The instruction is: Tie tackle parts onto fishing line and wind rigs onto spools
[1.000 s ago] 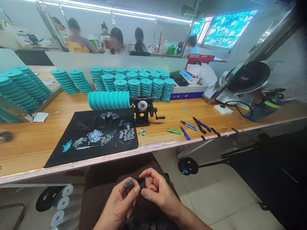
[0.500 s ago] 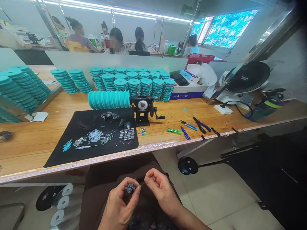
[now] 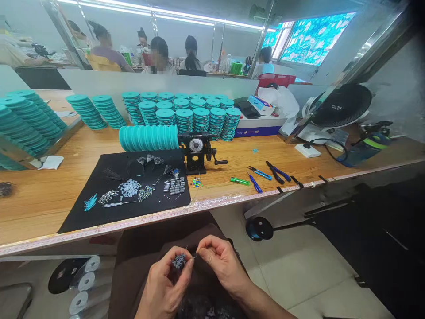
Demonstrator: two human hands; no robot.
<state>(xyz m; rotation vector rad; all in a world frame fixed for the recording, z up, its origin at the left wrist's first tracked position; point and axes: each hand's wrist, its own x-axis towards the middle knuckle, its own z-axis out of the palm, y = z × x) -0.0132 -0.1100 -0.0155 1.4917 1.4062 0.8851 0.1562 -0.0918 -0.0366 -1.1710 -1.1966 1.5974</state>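
Both my hands work low over my lap, below the wooden bench's front edge. My left hand [image 3: 166,283] is closed around a small cluster of blue-grey beads [image 3: 179,260] pinched between thumb and fingers. My right hand [image 3: 219,261] is closed in a pinch at a thin line or wire right beside the cluster; the line is too fine to follow. The two hands almost touch at the fingertips.
On the wooden bench [image 3: 43,199] lies a black mat [image 3: 109,212] with small beads and sleeves, behind it a hand-crank winder [image 3: 196,153] with teal spools [image 3: 148,137]. Stacks of teal spools [image 3: 186,116] stand behind. Pliers and scissors [image 3: 268,173] lie right. Other people sit beyond a partition.
My hands have shifted slightly lower and the right hand's pinch has come closer to the bead cluster. The bench items have not moved.
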